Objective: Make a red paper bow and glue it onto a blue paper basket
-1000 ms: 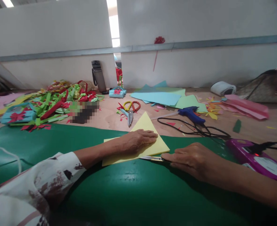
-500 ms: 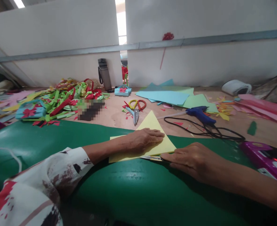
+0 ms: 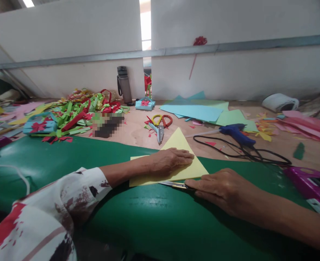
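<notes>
Yellow paper (image 3: 181, 144), folded to a point at the top, lies on the green mat (image 3: 138, 217). My left hand (image 3: 173, 160) is flat on the paper, fingers stretched to the right. My right hand (image 3: 222, 188) is closed around a knife (image 3: 173, 184) with a slim metal blade. The blade points left along the paper's near edge, and my fingers hide the handle. Beyond the paper, scissors (image 3: 160, 128) with yellow and red handles rest on the wooden table.
A blue glue gun (image 3: 238, 135) with a looping black cord lies right of the paper. Blue sheets (image 3: 192, 110), a grey bottle (image 3: 125, 87), small blue paper bags (image 3: 145, 104) and a heap of green and red strips (image 3: 79, 112) stand behind. A purple device (image 3: 309, 188) sits at right.
The whole view has shifted slightly, so things appear further right. The knife has slid a little away from the paper's near edge; my left hand stays flat on the paper.
</notes>
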